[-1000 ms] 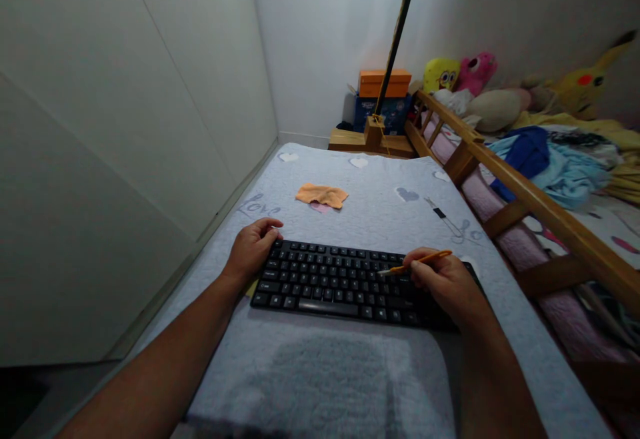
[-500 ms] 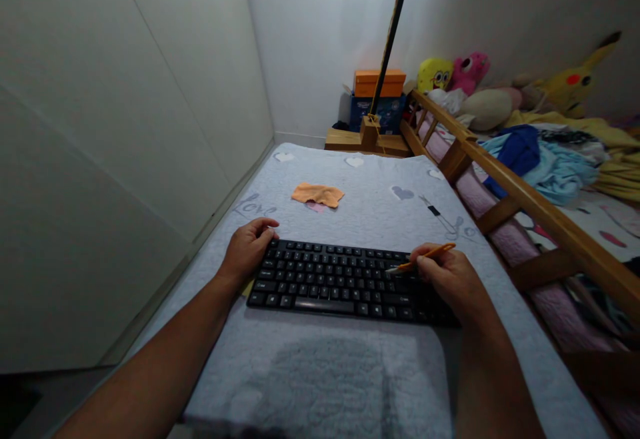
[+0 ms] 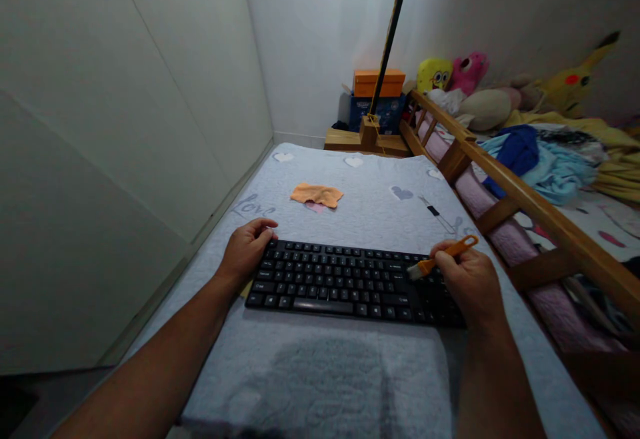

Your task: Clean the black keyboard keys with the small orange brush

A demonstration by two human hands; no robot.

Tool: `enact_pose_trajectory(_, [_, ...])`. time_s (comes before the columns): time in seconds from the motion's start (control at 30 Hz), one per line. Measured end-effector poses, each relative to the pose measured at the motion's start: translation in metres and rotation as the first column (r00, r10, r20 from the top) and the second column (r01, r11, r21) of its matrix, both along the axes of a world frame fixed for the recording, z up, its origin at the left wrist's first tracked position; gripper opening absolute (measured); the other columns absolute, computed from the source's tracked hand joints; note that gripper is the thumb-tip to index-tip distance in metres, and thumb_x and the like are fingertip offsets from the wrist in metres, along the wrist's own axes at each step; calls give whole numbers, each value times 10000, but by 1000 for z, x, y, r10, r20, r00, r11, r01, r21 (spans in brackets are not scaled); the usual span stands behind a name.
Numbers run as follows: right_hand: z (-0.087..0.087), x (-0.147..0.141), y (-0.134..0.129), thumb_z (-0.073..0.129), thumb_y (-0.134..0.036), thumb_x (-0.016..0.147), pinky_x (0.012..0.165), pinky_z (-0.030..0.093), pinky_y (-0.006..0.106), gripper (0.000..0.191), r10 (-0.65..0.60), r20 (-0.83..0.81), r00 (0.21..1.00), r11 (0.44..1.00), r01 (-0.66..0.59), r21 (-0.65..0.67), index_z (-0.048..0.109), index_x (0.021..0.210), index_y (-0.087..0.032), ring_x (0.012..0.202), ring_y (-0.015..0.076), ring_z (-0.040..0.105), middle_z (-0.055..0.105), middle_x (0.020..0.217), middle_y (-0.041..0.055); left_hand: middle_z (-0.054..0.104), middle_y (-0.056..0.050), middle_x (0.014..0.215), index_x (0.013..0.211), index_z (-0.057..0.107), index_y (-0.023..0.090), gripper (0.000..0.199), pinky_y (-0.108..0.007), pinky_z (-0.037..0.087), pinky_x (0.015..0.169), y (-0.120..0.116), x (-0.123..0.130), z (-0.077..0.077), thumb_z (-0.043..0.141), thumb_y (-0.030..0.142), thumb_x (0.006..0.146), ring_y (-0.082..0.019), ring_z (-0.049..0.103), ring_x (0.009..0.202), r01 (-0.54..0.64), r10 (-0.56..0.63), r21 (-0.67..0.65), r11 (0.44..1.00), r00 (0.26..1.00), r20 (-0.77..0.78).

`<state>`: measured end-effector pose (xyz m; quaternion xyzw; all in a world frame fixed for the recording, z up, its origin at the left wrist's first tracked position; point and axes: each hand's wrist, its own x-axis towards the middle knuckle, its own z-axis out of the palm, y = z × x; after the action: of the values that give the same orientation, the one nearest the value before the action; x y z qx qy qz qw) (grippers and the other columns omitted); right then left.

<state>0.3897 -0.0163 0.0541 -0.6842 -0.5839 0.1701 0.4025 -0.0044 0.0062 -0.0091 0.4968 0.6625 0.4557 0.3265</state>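
Note:
A black keyboard [image 3: 330,281] lies across the cloth-covered surface. My left hand [image 3: 249,247] grips its far left corner, with the thumb at the edge; some of the fingers are hidden. Something yellowish [image 3: 247,288] peeks out from under the keyboard's left side. Over the right part of the keys, my right hand [image 3: 466,280] is closed around the orange handle of a small brush [image 3: 429,266]. The brush's pale bristles point left and down, at the keys right of the main letter block. Beyond the keyboard lies a crumpled orange cloth [image 3: 317,194].
A thin metal tool with a black slider [image 3: 433,210] lies at the far right of the bluish cover [image 3: 320,365]. Along the right runs a wooden bed rail [image 3: 530,185], with clothes and plush toys behind it. White cabinet doors [image 3: 125,159] stand at left; boxes [image 3: 379,83] sit at the back.
My right hand has moved a little to the right with the brush, whose bristles have turned and now show broad side on. My left hand and the keyboard have hardly moved.

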Motion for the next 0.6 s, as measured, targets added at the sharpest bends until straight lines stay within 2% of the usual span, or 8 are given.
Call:
enact_pose_trajectory(0.1, [-2, 1, -2, 579, -356, 804, 631, 484, 346, 206, -45, -43, 998, 994, 49, 95, 715, 744, -214, 663, 247, 664, 689, 670, 54, 741, -40, 791, 999, 738, 175, 342, -295, 476, 622, 0, 0, 1, 641, 422, 783, -195, 644, 671, 5, -5, -3, 1000, 1000, -19])
enact_pose_trajectory(0.17, [-4, 2, -2, 592, -377, 841, 646, 499, 350, 221, -23, -56, 998, 992, 30, 122, 728, 807, -206, 670, 245, 673, 693, 687, 56, 738, -41, 791, 999, 735, 175, 342, -295, 474, 630, 0, 1, 2, 634, 423, 787, -197, 646, 684, 6, -6, -3, 1000, 1000, -20])
enact_pose_trajectory(0.37, [-7, 1, -6, 620, -441, 842, 649, 519, 343, 267, 80, -25, 996, 996, -79, 35, 732, 863, -200, 650, 240, 693, 712, 670, 40, 737, -46, 794, 993, 737, 178, 346, -297, 469, 627, -1, 0, 3, 635, 428, 777, -199, 639, 679, 2, -2, -7, 1000, 1000, -23])
enact_pose_trajectory(0.6, [-16, 6, -13, 624, -452, 859, 672, 538, 339, 274, 54, -30, 998, 998, -53, 34, 732, 890, -203, 700, 245, 715, 747, 725, 50, 737, -39, 779, 974, 743, 181, 344, -296, 470, 618, -3, 3, 5, 648, 436, 763, -198, 638, 668, -7, 7, -9, 1000, 1000, -11])
